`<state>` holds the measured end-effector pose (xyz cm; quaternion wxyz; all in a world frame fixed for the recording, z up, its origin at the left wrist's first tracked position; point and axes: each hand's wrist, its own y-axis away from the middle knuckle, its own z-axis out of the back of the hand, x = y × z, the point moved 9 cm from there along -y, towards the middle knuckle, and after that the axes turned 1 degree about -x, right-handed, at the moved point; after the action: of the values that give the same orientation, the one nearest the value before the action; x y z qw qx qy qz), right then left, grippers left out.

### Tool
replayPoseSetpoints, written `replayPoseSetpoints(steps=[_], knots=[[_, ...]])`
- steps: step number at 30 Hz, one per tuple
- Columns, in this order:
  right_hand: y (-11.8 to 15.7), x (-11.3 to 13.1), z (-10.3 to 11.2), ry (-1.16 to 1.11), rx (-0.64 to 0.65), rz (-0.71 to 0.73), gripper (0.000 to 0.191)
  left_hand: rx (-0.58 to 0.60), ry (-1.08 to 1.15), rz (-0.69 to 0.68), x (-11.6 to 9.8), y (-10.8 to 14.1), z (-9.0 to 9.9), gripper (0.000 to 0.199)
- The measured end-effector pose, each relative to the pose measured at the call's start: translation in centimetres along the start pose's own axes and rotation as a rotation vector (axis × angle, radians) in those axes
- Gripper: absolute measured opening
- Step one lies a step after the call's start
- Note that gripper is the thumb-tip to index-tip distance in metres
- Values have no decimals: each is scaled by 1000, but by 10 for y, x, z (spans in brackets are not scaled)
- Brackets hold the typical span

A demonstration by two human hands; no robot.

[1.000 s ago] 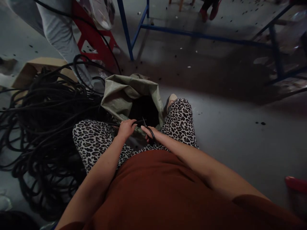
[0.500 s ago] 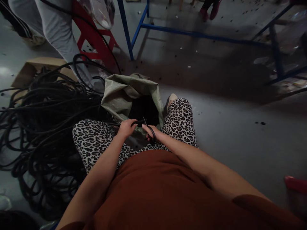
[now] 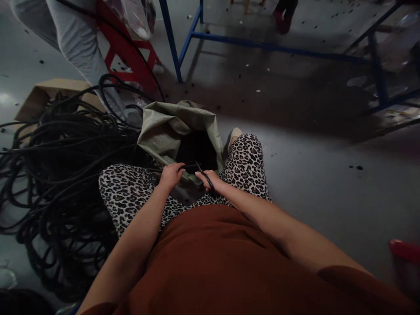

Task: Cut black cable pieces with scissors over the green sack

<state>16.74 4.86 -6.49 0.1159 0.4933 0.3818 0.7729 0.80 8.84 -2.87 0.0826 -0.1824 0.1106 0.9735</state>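
Observation:
Over the mouth of a green woven sack [image 3: 154, 129], my left hand [image 3: 170, 176] is closed around a black rubber cord [image 3: 189, 166], whose end points to the right. Black-handled scissors [image 3: 208, 180] are gripped in my right hand [image 3: 210, 179], the blade tip up beside the cord's end. Whether the blades touch the cord is too small to tell. The sack stands between my knees, its inside dark, with black contents I cannot make out. From my left hand the cord runs left across my knee toward a large tangled heap of black cord [image 3: 65, 175].
Behind the heap lie an open cardboard box [image 3: 49, 85] and the grey-clad leg of another person [image 3: 78, 43]. A red stool [image 3: 131, 57] and a blue metal frame [image 3: 262, 45] stand ahead. Something red [image 3: 405, 251] sits at far right. Small black bits dot the floor.
The scissors have turned slightly in my right hand. My left hand keeps its hold on the cord, shifted a touch left. A dark-clothed leg at upper left has gone from view.

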Motion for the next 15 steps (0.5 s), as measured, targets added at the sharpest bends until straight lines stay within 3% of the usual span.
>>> replayPoseSetpoints(steps=[6, 15], knots=[[-2, -3, -1, 102, 3, 23, 46, 46, -97, 12, 0, 1, 1, 31], [1, -2, 0, -31, 11, 4, 48, -24, -98, 70, 7, 3, 8, 32]])
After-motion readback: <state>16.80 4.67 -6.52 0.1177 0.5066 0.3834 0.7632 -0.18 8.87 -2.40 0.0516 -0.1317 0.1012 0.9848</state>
